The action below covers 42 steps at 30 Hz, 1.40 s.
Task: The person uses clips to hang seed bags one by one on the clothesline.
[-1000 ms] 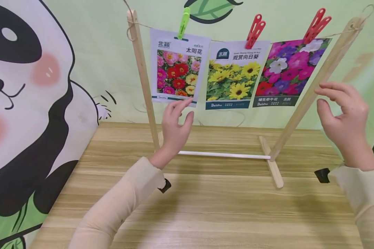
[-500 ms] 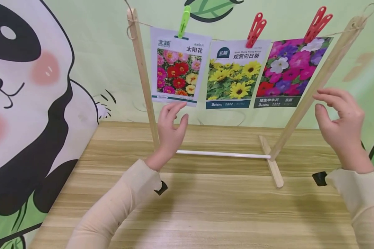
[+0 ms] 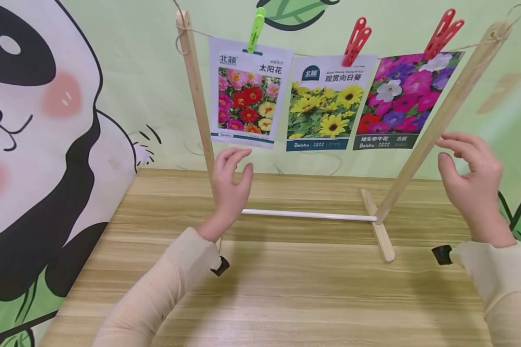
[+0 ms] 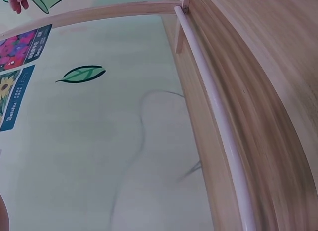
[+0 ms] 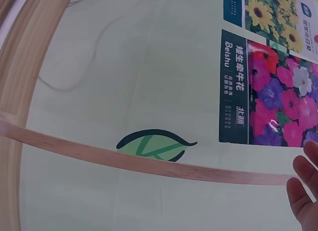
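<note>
Three flower seed packets hang from a string between two wooden posts in the head view. The left packet shows mixed blooms and hangs from a green clothespin. A sunflower packet in the middle and a petunia packet on the right each hang from a red clothespin. My left hand, fingers loosely bent and holding nothing, is below the left packet, overlapping the left post. My right hand is beside the right post, also holding nothing, with its fingertips near the wood.
A white rod joins the stand's bases low over the wooden table. The right base is a wooden foot. Behind stands a green backdrop with a printed panda.
Both hands have drawn down and toward the person, the left one also moving left, away from the left packet's lower edge. The packets hang almost unchanged.
</note>
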Motion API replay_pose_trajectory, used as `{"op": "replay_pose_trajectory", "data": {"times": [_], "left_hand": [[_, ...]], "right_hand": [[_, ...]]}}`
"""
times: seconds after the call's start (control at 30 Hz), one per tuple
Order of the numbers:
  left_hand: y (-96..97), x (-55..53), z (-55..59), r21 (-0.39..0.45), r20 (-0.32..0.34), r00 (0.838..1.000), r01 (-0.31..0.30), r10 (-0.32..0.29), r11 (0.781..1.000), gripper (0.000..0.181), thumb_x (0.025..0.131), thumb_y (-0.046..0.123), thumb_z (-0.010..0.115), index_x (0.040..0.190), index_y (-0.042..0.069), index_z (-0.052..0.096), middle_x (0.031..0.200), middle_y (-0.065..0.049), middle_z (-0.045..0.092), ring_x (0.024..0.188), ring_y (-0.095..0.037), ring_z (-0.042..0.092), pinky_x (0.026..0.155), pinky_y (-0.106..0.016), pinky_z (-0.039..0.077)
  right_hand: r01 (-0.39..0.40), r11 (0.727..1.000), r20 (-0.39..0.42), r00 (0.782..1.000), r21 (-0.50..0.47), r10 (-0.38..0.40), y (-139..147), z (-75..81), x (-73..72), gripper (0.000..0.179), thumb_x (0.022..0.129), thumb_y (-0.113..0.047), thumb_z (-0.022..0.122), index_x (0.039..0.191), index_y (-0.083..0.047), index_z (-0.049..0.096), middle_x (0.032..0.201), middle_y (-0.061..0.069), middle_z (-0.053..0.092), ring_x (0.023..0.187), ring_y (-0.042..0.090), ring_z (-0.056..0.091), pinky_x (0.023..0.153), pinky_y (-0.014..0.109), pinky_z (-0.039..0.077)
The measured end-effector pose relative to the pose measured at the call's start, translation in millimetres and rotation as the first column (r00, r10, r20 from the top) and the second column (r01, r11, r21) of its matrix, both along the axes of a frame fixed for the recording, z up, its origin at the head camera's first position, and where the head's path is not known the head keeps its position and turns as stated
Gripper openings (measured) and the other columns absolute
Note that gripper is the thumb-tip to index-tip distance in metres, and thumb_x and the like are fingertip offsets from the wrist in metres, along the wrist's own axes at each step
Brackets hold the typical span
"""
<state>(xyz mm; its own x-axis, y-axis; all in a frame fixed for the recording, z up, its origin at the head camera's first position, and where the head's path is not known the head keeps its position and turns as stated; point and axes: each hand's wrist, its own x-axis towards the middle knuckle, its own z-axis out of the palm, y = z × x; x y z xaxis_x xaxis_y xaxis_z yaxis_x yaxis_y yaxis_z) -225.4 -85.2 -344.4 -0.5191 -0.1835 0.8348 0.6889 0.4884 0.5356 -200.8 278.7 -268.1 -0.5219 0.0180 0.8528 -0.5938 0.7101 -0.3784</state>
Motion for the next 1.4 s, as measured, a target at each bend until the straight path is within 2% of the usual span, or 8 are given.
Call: {"op": "replay_pose_trajectory", "data": {"times": [0.27, 0.6, 0.8, 1.1, 1.4], "left_hand": [[-6.6, -1.0, -7.3, 0.037, -0.013, 1.0, -0.013, 0.014, 0.999, 0.019, 0.079, -0.002, 0.057, 0.097, 0.0, 0.064, 0.1, -0.015, 0.054, 0.097, -0.026, 0.05, 0.084, -0.032, 0.042], [-18.1, 0.2, -16.0, 0.081, 0.038, 0.998, -0.046, 0.043, 0.996, 0.018, 0.078, -0.005, 0.057, 0.094, -0.001, 0.063, 0.103, -0.017, 0.052, 0.101, -0.028, 0.048, 0.088, -0.034, 0.039], [-23.8, 2.1, -21.7, 0.11, 0.084, 0.995, -0.061, 0.052, 0.992, 0.02, 0.077, -0.006, 0.056, 0.096, -0.003, 0.061, 0.106, -0.018, 0.05, 0.104, -0.028, 0.047, 0.091, -0.037, 0.038], [-32.8, 2.5, -30.0, 0.129, 0.097, 0.992, -0.09, 0.077, 0.988, 0.022, 0.076, -0.007, 0.057, 0.097, -0.001, 0.062, 0.106, -0.019, 0.049, 0.105, -0.028, 0.046, 0.093, -0.035, 0.037], [-44.9, -0.7, -38.6, 0.172, 0.153, 0.98, -0.151, 0.126, 0.973, 0.023, 0.076, -0.007, 0.055, 0.097, 0.0, 0.062, 0.107, -0.016, 0.05, 0.105, -0.024, 0.046, 0.092, -0.036, 0.037]], "right_hand": [[0.002, 0.999, 0.025, 1.0, -0.038, -0.001, -3.2, -6.9, -0.9, 0.019, 0.077, 0.008, 0.051, 0.09, 0.014, 0.064, 0.099, -0.031, 0.05, 0.091, -0.015, 0.045, 0.073, 0.008, 0.032], [0.012, 0.998, 0.055, 0.998, -0.059, -0.009, 7.3, -23.3, -9.0, 0.019, 0.078, 0.007, 0.051, 0.091, 0.011, 0.065, 0.1, -0.03, 0.053, 0.096, -0.014, 0.046, 0.074, 0.006, 0.033], [0.027, 0.999, 0.104, 0.994, -0.037, -0.023, 11.9, -30.3, -10.4, 0.02, 0.081, 0.001, 0.051, 0.095, 0.008, 0.065, 0.103, -0.032, 0.051, 0.097, -0.016, 0.045, 0.074, 0.005, 0.033], [0.038, 0.999, 0.141, 0.989, -0.031, -0.033, 14.7, -39.4, -11.9, 0.021, 0.083, -0.001, 0.051, 0.097, 0.007, 0.064, 0.102, -0.036, 0.047, 0.098, -0.017, 0.043, 0.073, 0.005, 0.033], [0.03, 0.999, 0.128, 0.992, -0.033, -0.026, 18.6, -51.8, -15.9, 0.019, 0.081, 0.003, 0.052, 0.094, 0.009, 0.064, 0.102, -0.035, 0.048, 0.097, -0.017, 0.043, 0.073, 0.004, 0.032]]}}
